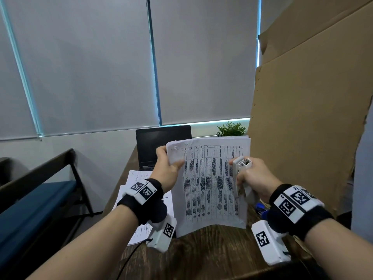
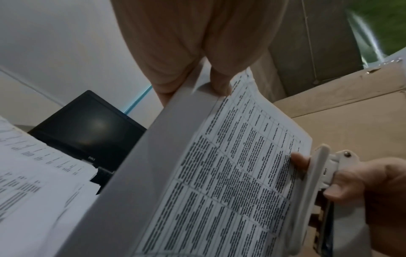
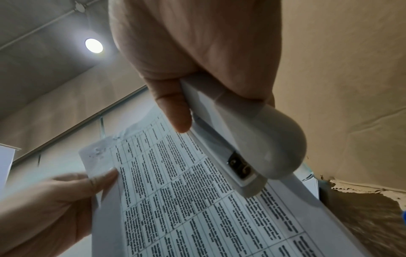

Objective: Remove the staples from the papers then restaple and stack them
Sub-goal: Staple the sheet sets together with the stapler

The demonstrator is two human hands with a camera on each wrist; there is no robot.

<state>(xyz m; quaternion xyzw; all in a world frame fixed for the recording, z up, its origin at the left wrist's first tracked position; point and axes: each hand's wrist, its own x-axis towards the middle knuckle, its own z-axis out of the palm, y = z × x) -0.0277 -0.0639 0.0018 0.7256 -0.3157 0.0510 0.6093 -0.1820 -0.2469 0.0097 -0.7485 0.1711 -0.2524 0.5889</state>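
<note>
A bundle of printed papers (image 1: 210, 184) with a table of text stands upright on the wooden desk, its lower edge on the wood. My left hand (image 1: 168, 168) pinches its upper left edge (image 2: 219, 97), thumb on the front, near several old staple holes in the corner (image 3: 98, 151). My right hand (image 1: 254, 178) grips a white stapler (image 1: 241, 172) against the bundle's right edge; its thumb tip (image 2: 298, 160) presses on the sheet. In the right wrist view the stapler (image 3: 248, 144) lies on the page with its metal slot showing.
More printed sheets (image 1: 139, 201) lie on the desk (image 1: 212, 251) at the left. A dark laptop (image 1: 161, 144) stands open behind the papers, beside a small green plant (image 1: 231, 129). Tall cardboard (image 1: 308, 110) walls off the right. A blue object (image 1: 260, 207) lies under my right wrist.
</note>
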